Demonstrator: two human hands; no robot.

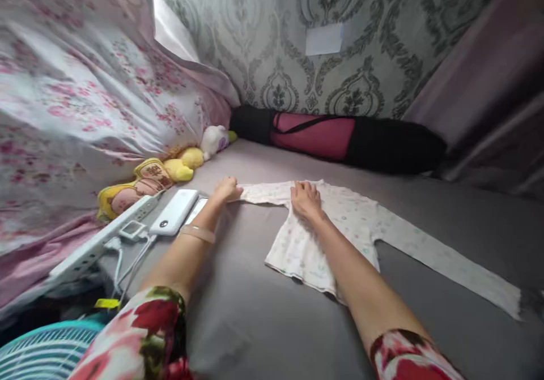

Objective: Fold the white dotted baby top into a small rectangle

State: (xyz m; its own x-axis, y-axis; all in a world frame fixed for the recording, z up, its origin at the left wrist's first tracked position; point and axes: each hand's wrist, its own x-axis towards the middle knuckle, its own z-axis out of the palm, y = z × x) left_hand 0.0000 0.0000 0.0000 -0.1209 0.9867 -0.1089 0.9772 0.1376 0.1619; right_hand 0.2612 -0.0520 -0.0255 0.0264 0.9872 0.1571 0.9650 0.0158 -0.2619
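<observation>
A small long-sleeved shirt (348, 210) is lying spread out on a smooth, matte grey sheet (246, 312), its thin white cloth showing a scattered pastel print. The left hand (228, 190) is gripping the end of one slim sleeve, its fingers closed over the cloth. The right hand (306, 200) is resting on the body of the shirt near the same sleeve's shoulder, its fingers bending onto the fabric; whether they are pinching or only pressing, I cannot tell. The other sleeve is stretching out to the right as a long, narrow taper, and the wide hem is waving slightly.

Beside the left forearm, a glossy, rounded-corner white device (174, 213) is lying near a long, boxy power strip (93, 244) with plugs and cords. Soft yellow plush (181, 170) is sitting along the gathered floral curtain (97, 91). A padded, tube-shaped black and maroon bag (314, 136) is lying against the damask-patterned wall (272, 40).
</observation>
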